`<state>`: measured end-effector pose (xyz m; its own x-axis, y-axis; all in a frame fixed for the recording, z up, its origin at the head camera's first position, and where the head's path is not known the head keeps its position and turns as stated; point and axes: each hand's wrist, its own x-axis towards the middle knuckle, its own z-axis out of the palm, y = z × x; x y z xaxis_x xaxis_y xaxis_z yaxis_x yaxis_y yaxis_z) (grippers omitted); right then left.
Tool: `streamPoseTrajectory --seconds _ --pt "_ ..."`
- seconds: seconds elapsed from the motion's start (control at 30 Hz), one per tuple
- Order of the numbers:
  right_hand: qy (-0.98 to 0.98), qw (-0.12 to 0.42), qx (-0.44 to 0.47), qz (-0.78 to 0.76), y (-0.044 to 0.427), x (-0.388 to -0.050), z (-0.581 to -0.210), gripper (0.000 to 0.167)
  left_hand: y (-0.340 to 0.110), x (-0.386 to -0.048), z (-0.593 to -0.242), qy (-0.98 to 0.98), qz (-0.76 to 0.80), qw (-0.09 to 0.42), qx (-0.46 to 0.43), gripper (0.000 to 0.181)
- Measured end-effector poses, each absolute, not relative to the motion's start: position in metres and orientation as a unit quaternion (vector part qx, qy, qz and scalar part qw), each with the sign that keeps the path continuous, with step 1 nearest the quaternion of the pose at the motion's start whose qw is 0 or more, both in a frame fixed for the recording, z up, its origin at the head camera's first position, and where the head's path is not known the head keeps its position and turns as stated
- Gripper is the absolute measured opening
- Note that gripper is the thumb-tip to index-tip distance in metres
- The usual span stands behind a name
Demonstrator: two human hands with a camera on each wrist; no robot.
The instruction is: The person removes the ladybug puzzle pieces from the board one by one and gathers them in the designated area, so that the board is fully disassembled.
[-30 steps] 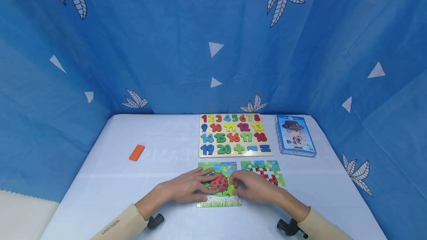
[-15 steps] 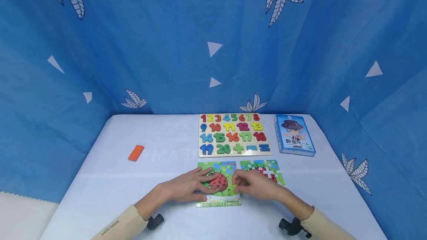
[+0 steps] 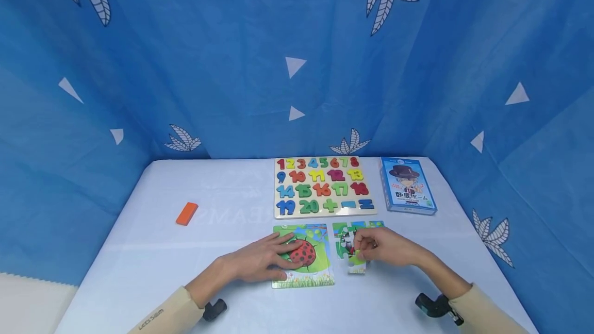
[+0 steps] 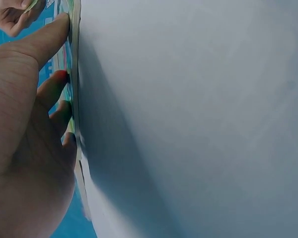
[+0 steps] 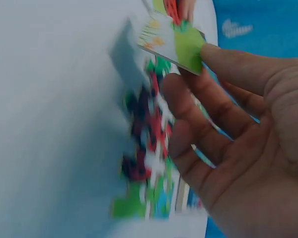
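Note:
My left hand point(image 3: 260, 261) rests with spread, straight fingers on a ladybug picture board point(image 3: 315, 278). In the left wrist view, the left fingertips point(image 4: 62, 29) touch the board, seen edge-on. To its right, my right hand point(image 3: 387, 247) pinches a jigsaw piece point(image 3: 357, 266) between thumb and fingers. In the right wrist view, this piece point(image 5: 181, 47) is green and white with small orange flowers, held tilted above the table. Beneath and behind the right hand lie joined jigsaw pieces point(image 3: 342, 233) with red, black and green parts, partly hidden by the hand.
Behind the pictures lies a wooden number board point(image 3: 325, 215) with coloured numerals. A blue game box point(image 3: 409, 187) stands at its right. An orange block point(image 3: 187, 214) lies on the white table point(image 3: 223, 189) at left. Blue curtains point(image 3: 232, 66) enclose the table.
My right hand has moved right from the ladybug board's edge to over the joined pieces, with a jigsaw piece in its fingers. The left hand has stayed on the board.

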<state>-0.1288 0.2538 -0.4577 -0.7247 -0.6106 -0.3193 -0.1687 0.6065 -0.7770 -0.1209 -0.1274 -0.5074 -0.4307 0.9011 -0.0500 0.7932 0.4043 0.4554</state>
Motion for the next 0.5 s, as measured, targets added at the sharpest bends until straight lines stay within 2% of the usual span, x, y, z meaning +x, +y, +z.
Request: streamPoseTrajectory --seconds 0.33,0.5 --pt "0.84 0.346 -0.177 -0.378 0.3 -0.142 -0.465 0.013 -0.128 -0.121 -0.509 0.826 0.188 0.141 0.512 0.045" --pt "0.847 0.351 -0.172 -0.361 0.312 -0.144 -0.469 0.01 -0.128 -0.121 -0.511 0.826 0.188 0.138 0.513 0.045"
